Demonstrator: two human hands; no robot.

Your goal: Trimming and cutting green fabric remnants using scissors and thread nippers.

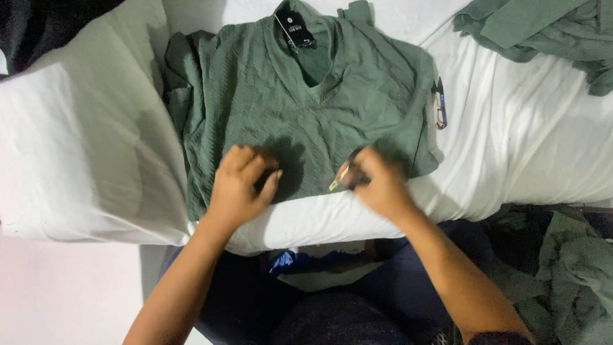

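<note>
hands (306, 185) on green shirt (306, 108), right gripping snips (348, 174)

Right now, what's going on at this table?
A person is working on a green textured knit top spread flat on a white cloth-covered surface, a black hang tag at its neckline. The left hand presses on the lower hem. The right hand is at the hem too, gripping a small tool with a yellowish tip; its kind is unclear. Small thread snips lie beside the top, and more green garments are heaped at the far right.
</note>
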